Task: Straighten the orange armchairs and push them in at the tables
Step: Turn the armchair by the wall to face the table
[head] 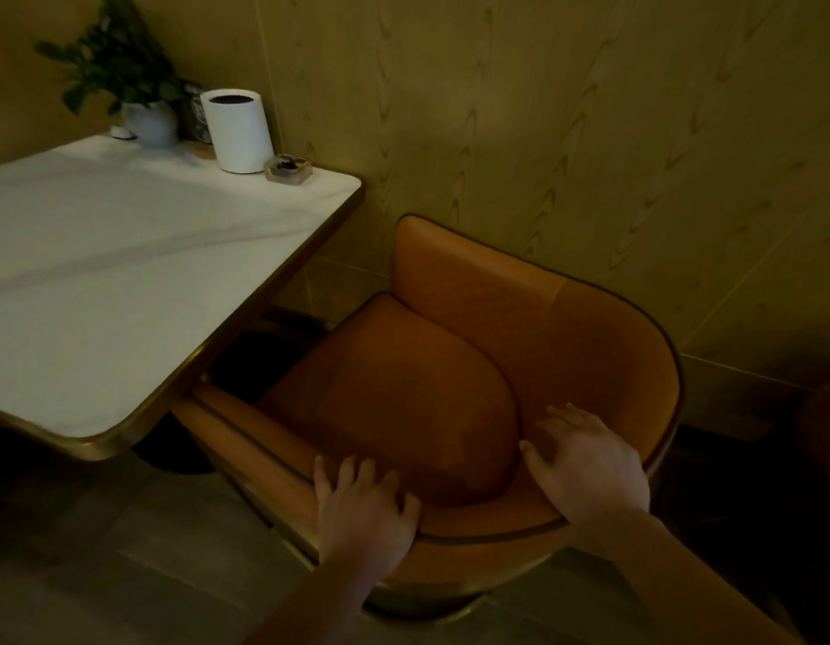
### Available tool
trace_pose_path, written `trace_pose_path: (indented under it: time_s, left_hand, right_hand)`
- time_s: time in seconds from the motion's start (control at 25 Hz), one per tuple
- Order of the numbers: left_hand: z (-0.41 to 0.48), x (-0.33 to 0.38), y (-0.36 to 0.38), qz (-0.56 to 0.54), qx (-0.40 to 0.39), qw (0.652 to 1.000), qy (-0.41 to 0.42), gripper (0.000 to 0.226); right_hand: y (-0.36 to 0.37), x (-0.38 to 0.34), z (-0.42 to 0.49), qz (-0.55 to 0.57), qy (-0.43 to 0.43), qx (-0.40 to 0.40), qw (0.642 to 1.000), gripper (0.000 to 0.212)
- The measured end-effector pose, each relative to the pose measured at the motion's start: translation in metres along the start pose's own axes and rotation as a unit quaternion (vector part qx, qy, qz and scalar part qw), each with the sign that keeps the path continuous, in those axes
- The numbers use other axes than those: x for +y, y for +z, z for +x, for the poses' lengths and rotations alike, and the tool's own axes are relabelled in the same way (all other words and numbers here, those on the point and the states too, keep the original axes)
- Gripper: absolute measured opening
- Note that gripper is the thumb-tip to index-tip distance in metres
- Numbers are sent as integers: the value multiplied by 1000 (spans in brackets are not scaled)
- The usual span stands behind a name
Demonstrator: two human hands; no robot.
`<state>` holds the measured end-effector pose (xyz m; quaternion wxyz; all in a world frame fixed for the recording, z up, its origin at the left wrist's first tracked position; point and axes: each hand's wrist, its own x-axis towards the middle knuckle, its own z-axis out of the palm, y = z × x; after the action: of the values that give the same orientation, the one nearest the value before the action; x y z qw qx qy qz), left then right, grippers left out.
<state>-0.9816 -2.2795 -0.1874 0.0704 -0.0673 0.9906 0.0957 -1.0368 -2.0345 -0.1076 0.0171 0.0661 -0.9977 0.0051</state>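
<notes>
An orange armchair [473, 328] with a curved back stands at the right side of a white marble table [124, 272] with a brass rim. Its near arm reaches under the table's near corner. My left hand [364, 509] lies over the near rim of the chair's backrest, fingers spread and draped inward. My right hand [585, 463] rests on the same rim further right, fingers spread and pointing into the seat. The seat cushion [394, 393] is bare.
At the table's far end stand a potted plant [124, 81], a white cylinder container [236, 130] and a small glass ashtray [288, 169]. A wood-grain wall [590, 132] runs close behind the chair. Tiled floor [124, 551] lies at the lower left.
</notes>
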Motion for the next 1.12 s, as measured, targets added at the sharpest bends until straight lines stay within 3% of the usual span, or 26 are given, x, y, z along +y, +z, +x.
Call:
trace_pose_path:
  time_s: [0.24,0.44,0.56,0.76,1.12]
  left_hand:
    - [14,11,-6,5,-39,999,-8,52]
    - [31,9,-7,41,-151,987,24,81]
    - [13,5,-21,46,-168,985,21,84]
    - [-36,7,-72,0,-68,997,-23,67]
    - [-134,10,-192,4,20,999,-43,69]
  right_hand:
    - [0,11,22,-5,-13,-30,999,49]
    - [-3,16,29,-8,-18,-34,999,36]
    - [-9,15,29,0,-19,-53,998,34]
    - [-23,13,22,-8,-54,-136,989,49]
    - [-117,-26,-44,203,-96,-130,966,52]
